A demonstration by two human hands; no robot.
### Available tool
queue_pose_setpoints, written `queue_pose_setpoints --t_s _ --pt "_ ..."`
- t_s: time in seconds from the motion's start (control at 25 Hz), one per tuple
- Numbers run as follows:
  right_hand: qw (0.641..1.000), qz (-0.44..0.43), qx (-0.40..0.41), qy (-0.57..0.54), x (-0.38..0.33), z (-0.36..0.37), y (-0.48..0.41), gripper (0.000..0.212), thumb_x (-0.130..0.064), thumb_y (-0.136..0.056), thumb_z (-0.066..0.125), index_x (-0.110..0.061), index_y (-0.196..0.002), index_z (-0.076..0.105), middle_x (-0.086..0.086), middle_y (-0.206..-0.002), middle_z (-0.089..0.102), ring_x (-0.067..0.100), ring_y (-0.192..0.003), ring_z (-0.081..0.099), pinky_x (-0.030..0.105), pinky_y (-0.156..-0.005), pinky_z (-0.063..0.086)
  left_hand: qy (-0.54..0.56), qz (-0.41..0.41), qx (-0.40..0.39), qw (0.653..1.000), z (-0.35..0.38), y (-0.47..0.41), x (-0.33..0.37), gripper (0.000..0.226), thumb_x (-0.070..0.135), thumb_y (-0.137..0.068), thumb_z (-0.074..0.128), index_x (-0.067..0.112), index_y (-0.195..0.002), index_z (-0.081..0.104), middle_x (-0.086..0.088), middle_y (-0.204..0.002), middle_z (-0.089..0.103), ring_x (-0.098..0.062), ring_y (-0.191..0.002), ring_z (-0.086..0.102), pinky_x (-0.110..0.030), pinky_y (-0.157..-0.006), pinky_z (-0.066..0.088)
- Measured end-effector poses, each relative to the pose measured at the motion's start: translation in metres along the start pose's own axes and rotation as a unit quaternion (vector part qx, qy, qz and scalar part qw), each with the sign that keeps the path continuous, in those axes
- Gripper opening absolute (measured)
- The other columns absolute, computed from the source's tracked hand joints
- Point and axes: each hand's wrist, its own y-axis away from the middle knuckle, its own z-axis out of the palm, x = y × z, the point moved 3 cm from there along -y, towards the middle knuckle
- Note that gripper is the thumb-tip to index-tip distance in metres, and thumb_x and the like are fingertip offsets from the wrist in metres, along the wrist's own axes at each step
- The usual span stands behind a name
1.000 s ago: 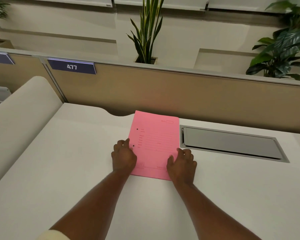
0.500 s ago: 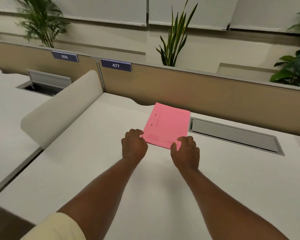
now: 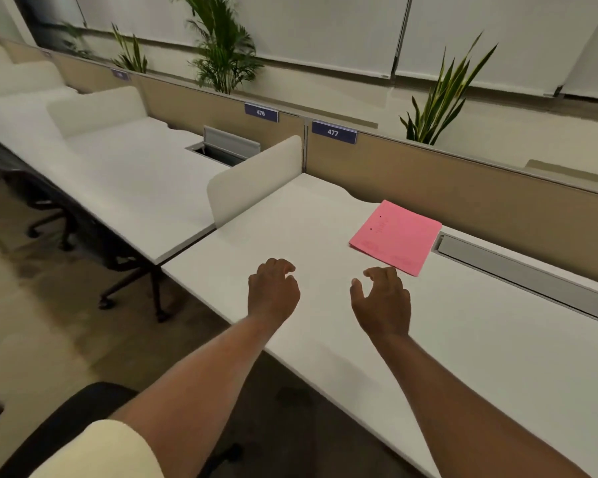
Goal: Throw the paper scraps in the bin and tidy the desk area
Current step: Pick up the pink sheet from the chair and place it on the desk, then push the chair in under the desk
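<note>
A pink paper folder (image 3: 396, 236) lies flat on the white desk (image 3: 325, 215), near the beige partition and just left of a grey cable hatch. My left hand (image 3: 272, 291) hovers over the desk, well to the left of and nearer than the folder, fingers curled loosely and holding nothing. My right hand (image 3: 382, 301) hovers just short of the folder's near corner, fingers apart and empty. No paper scraps and no bin are in view.
A closed grey cable hatch (image 3: 522, 274) is set into the desk at right. A white side screen (image 3: 252, 181) divides this desk from desk 476, whose hatch (image 3: 221, 148) stands open. Black office chairs (image 3: 66, 215) stand at left, another chair back (image 3: 59, 422) lies below. Plants (image 3: 439, 98) rise behind the partition.
Both hands have let go of the pink folder and pulled back toward me. The view has swung left and back, so the neighbouring desk and chairs now show.
</note>
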Motion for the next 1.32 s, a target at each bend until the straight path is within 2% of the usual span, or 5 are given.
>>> queue_pose_setpoints --t_s 0.2,0.56,0.68,0.92,1.32 --pt "0.998 -0.043 -0.021 -0.031 -0.067 -0.009 0.065 0.029 -0.039 -0.091 0.062 -0.02 -0.113 0.062 -0.001 -0.117 0.06 0.022 -0.105 0.059 0.039 -0.09 0.043 0.015 0.003 0.019 1.0 -0.086 0.066 -0.046 0.024 0.019 -0.095 0.05 0.025 -0.115 0.062 0.01 -0.119 0.06 -0.011 -0.113 0.053 -0.032 -0.105 0.033" --pt "0.996 -0.047 -0.065 -0.036 -0.162 0.008 0.197 0.033 -0.043 -0.091 0.064 -0.024 -0.118 0.059 -0.002 -0.121 0.059 0.019 -0.104 0.06 0.036 -0.091 0.044 -0.041 0.047 0.018 0.998 -0.205 0.15 -0.173 0.021 0.024 -0.091 0.056 0.026 -0.11 0.064 0.009 -0.108 0.063 -0.01 -0.102 0.056 -0.04 -0.101 0.043" --pt "0.995 -0.054 -0.075 -0.039 -0.204 0.013 0.256 0.033 -0.043 -0.092 0.064 -0.024 -0.118 0.058 -0.003 -0.119 0.057 0.014 -0.102 0.056 0.035 -0.089 0.046 -0.064 0.084 0.004 0.994 -0.24 0.175 -0.213 0.023 0.024 -0.091 0.056 0.024 -0.112 0.064 0.007 -0.111 0.063 -0.012 -0.104 0.056 -0.038 -0.1 0.042" --pt "0.994 -0.063 -0.081 -0.027 -0.296 0.021 0.386 0.03 -0.042 -0.092 0.063 -0.024 -0.116 0.058 -0.005 -0.111 0.054 0.01 -0.09 0.053 0.028 -0.078 0.035 -0.074 0.103 -0.011 0.992 -0.32 0.249 -0.303 0.022 0.023 -0.09 0.056 0.024 -0.11 0.065 0.009 -0.11 0.063 -0.011 -0.104 0.057 -0.037 -0.099 0.041" --pt "0.992 -0.094 -0.075 -0.047 -0.4 0.023 0.551 0.033 -0.047 -0.09 0.058 -0.026 -0.115 0.062 -0.011 -0.108 0.055 0.01 -0.097 0.055 0.032 -0.082 0.046 -0.077 0.122 -0.037 0.989 -0.409 0.351 -0.399 0.021 0.021 -0.09 0.061 0.026 -0.11 0.065 0.015 -0.107 0.06 -0.005 -0.106 0.055 -0.032 -0.098 0.042"
